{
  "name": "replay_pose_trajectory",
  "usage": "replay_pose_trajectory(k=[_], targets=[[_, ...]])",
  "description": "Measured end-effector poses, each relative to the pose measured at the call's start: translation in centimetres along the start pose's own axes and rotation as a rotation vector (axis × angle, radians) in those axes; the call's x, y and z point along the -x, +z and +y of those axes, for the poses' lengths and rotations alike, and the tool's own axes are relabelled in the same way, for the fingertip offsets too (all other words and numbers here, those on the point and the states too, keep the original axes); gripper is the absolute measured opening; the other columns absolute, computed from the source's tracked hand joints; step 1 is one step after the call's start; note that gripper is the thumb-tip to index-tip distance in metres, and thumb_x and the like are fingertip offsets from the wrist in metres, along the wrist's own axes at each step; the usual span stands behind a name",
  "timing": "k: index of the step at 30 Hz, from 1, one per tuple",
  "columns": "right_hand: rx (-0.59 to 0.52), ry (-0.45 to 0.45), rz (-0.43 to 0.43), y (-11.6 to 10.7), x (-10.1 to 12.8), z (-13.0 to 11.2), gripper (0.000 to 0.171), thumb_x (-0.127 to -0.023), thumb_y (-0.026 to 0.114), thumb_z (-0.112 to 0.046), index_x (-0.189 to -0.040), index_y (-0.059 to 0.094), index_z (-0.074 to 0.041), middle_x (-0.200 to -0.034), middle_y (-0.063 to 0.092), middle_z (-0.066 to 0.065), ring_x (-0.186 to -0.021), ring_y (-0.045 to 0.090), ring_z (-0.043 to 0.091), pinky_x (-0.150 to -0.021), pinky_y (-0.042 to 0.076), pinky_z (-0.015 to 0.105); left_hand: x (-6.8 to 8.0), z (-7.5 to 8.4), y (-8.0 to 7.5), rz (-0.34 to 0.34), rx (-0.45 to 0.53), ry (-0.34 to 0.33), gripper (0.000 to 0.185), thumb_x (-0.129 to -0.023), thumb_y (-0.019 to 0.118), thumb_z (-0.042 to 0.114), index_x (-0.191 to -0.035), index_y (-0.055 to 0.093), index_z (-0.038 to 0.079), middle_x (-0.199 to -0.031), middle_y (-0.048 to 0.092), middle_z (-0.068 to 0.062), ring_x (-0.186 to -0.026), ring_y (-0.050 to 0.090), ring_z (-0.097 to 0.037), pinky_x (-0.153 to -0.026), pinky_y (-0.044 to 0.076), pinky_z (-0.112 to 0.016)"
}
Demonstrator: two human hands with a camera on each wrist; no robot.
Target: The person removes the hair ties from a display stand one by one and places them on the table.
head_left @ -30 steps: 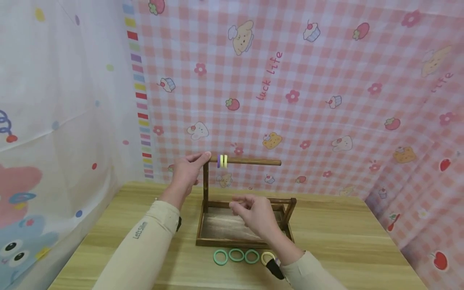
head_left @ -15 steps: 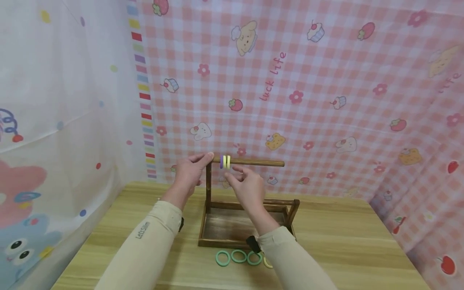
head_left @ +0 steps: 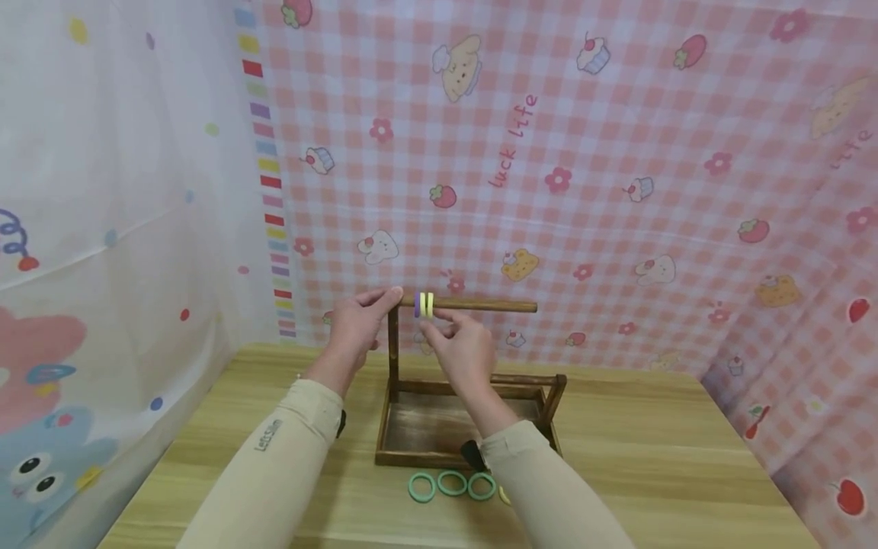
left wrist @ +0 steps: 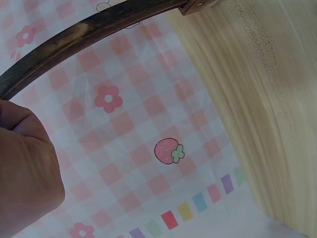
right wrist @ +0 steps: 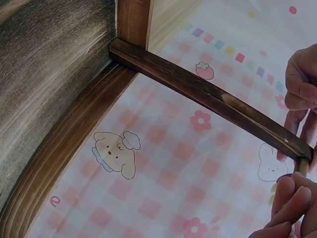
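A dark wooden stand [head_left: 393, 347] has an upright post with a rod [head_left: 490, 305] reaching right from its top. A purple ring [head_left: 417, 305] and two yellow rings [head_left: 430, 305] hang side by side on the rod, near the post. My left hand [head_left: 352, 328] grips the post's top corner, with the thumb over the joint. Below the rod, my right hand [head_left: 469, 351] pinches the outer yellow ring between thumb and forefinger. In the right wrist view, the right hand's fingers [right wrist: 292, 198] largely cover the rings. The left wrist view shows the left fist [left wrist: 29, 173] at the post.
The stand's tray has a low front rim [head_left: 418, 460] and a lower bar [head_left: 528, 380] at the right. In front lie three green rings [head_left: 411, 488] in a row, with a yellow ring [head_left: 504, 496] half hidden by the right sleeve. A checked cloth [head_left: 617, 152] hangs behind.
My right hand has risen from over the tray to the rings on the rod. The two yellow rings sit close beside the purple one. My left hand keeps its grip on the post.
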State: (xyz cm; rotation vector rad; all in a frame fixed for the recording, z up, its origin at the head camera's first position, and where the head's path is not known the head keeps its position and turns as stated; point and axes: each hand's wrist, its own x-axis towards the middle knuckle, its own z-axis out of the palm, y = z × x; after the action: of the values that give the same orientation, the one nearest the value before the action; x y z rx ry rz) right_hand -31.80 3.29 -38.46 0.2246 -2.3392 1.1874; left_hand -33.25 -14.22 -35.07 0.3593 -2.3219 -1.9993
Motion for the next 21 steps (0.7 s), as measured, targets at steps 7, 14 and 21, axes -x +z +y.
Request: replay_pose_trajectory(k=[7,14,21], targets=[[0.014,-0.001,0.015,-0.04,-0.29,-0.13,0.033,-0.093,0.084,-0.04,-0.115,0.083,-0.015,-0.082,0.082,0.004,-0.061,0.072,0.017,-0.045,0.045,0.025,-0.07,0.18,0.27,0.002,-0.013,-0.005,0.056,-0.093,0.074,0.066,-0.139,0.072,0.033,-0.15,0.06,0.003,-0.099,0.05,-0.019,-0.077,0.056,-0.034],[0.048,0.015,0.039,0.09,-0.39,-0.08,0.031,-0.094,0.084,-0.043,-0.114,0.084,-0.019,-0.083,0.083,0.001,-0.065,0.075,0.018,-0.052,0.05,0.031,-0.01,0.26,0.37,0.0,-0.004,0.011,0.056,-0.095,0.073,0.064,-0.139,0.072,0.031,-0.153,0.06,0.002,-0.1,0.05,-0.018,-0.077,0.055,-0.035],[0.028,0.015,0.05,0.27,-0.26,-0.17,0.03,-0.094,0.084,-0.043,-0.112,0.084,-0.02,-0.082,0.082,0.0,-0.065,0.074,0.017,-0.058,0.054,0.038,-0.02,0.24,0.1,-0.001,-0.004,0.005,0.058,-0.094,0.074,0.065,-0.14,0.071,0.03,-0.154,0.059,0.003,-0.093,0.048,-0.017,-0.072,0.053,-0.03]])
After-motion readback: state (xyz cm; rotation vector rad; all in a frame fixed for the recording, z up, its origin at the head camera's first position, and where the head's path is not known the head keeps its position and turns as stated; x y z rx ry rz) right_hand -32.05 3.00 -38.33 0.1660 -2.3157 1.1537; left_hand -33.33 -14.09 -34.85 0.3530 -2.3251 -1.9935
